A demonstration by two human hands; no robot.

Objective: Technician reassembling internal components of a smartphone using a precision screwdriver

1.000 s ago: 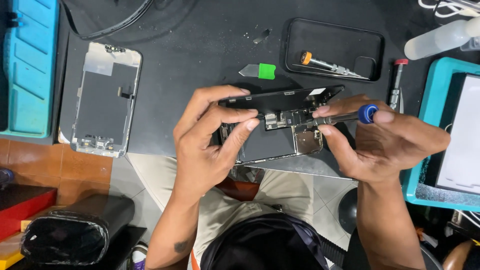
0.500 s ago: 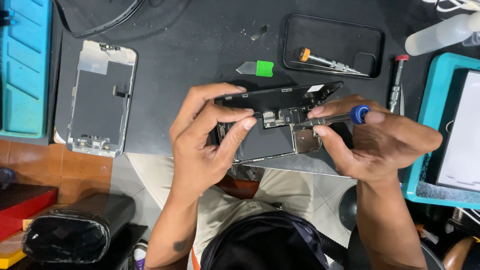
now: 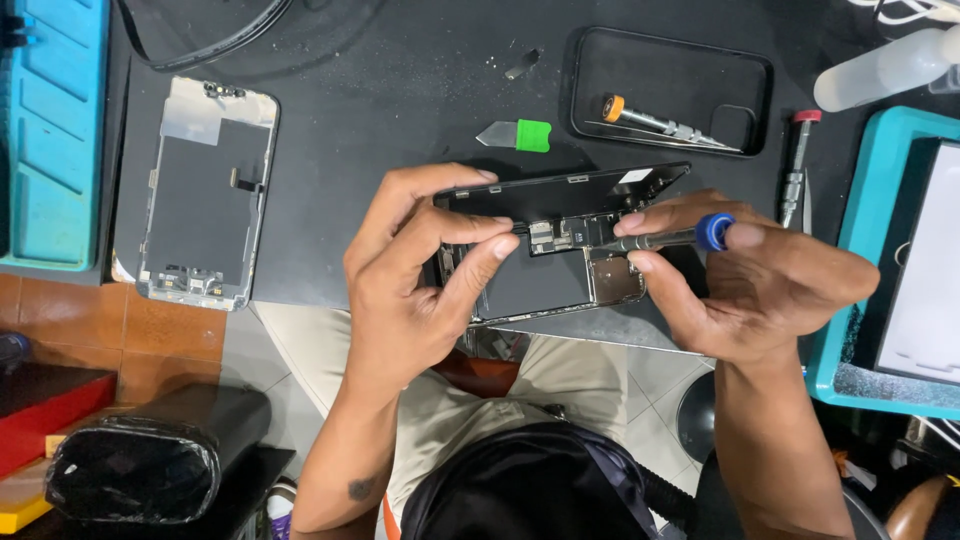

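An opened phone (image 3: pixel 545 280) lies at the near edge of the dark work mat (image 3: pixel 400 120), its insides showing. Its black screen (image 3: pixel 570 192) is tilted up along the far side. My left hand (image 3: pixel 420 270) pinches the screen's lower edge with thumb and fingers. My right hand (image 3: pixel 750 280) grips a blue-capped screwdriver (image 3: pixel 670 238), held level with its tip pointing left at the board near the top of the phone.
A detached screen frame (image 3: pixel 205 195) lies at the mat's left. A green-handled pry tool (image 3: pixel 515 135) and a black phone case (image 3: pixel 670 90) holding an orange-tipped screwdriver sit beyond. A red-capped screwdriver (image 3: pixel 795 160), plastic bottle (image 3: pixel 885 65) and teal trays (image 3: pixel 50 130) flank the mat.
The hands and phone look much the same. The view has drifted slightly, and the screwdriver has shifted a little to the left toward the board.
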